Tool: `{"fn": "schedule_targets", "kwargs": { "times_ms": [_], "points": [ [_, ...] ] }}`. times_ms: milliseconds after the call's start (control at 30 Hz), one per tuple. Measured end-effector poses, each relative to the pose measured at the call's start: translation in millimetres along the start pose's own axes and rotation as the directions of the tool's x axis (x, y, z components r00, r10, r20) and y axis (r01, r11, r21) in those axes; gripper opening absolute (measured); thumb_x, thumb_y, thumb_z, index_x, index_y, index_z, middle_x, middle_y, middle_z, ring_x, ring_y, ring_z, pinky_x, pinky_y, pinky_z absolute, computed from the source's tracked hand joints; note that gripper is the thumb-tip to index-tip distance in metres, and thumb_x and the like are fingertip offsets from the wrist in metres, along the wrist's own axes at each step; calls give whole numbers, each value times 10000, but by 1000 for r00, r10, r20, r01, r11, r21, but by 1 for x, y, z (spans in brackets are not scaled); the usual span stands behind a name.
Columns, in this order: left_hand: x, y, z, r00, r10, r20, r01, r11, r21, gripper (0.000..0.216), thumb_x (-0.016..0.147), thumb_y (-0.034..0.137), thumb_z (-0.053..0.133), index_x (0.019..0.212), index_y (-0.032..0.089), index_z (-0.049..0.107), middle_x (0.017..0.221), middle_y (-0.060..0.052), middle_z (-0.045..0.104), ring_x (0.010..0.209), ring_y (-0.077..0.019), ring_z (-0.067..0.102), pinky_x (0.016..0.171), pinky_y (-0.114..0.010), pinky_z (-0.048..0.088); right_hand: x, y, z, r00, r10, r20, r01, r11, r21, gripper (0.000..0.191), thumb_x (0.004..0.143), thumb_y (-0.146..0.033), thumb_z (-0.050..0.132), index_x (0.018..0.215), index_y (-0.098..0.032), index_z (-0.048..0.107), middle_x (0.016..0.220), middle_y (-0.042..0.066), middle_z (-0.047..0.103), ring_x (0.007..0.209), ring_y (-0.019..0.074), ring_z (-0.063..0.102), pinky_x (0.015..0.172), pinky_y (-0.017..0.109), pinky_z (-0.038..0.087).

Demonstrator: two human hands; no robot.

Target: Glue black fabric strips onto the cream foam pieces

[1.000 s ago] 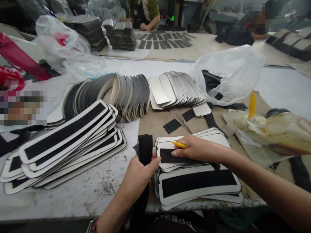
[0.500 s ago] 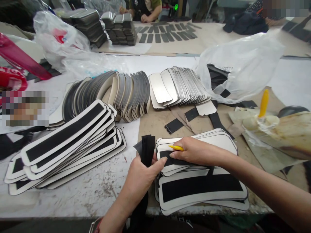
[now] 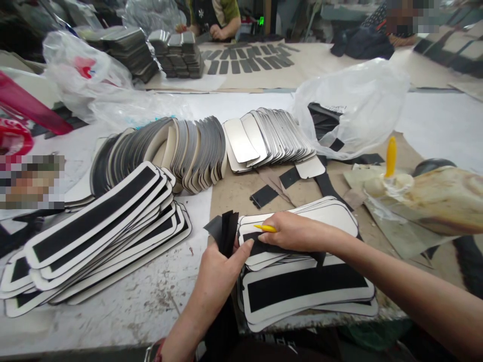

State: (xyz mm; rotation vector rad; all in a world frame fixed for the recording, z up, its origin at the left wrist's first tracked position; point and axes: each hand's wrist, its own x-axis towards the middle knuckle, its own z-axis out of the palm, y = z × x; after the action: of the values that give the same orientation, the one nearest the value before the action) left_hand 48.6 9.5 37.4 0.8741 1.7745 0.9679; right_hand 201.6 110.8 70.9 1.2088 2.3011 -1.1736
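Note:
My left hand [image 3: 219, 274] is closed round a bunch of black strips [image 3: 225, 231] that hang down over the table's front edge; its thumb reaches toward the stack at the right. My right hand [image 3: 292, 232] grips a small yellow tool [image 3: 265, 228] and presses a black strip [image 3: 281, 249] flat on the top white panel [image 3: 332, 216] of a short stack. Below it lies a white panel with a black strip stuck along its middle [image 3: 305, 291].
A fanned pile of white panels with black strips [image 3: 98, 236] lies at the left. Rows of grey and white blanks [image 3: 196, 146] stand behind. A clear plastic bag [image 3: 350, 110] and a glue pot with a yellow brush [image 3: 390, 173] sit at the right. Other people work at the far table.
My right hand has slid slightly left along the black strip on the top panel. My left hand keeps hold of the bunch of strips, its thumb closer to the stack.

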Motion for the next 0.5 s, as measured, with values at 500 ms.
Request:
{"fn": "schedule_targets", "kwargs": {
  "times_ms": [500],
  "points": [
    [8, -14, -2, 998, -13, 57, 12, 1000, 18, 466, 694, 456, 690, 978, 92, 631, 917, -114, 685, 846, -262, 613, 799, -377, 466, -35, 12, -7, 988, 80, -132, -118, 944, -310, 258, 836, -411, 536, 790, -185, 652, 746, 71, 662, 693, 210, 594, 554, 262, 334]
  ]
}}
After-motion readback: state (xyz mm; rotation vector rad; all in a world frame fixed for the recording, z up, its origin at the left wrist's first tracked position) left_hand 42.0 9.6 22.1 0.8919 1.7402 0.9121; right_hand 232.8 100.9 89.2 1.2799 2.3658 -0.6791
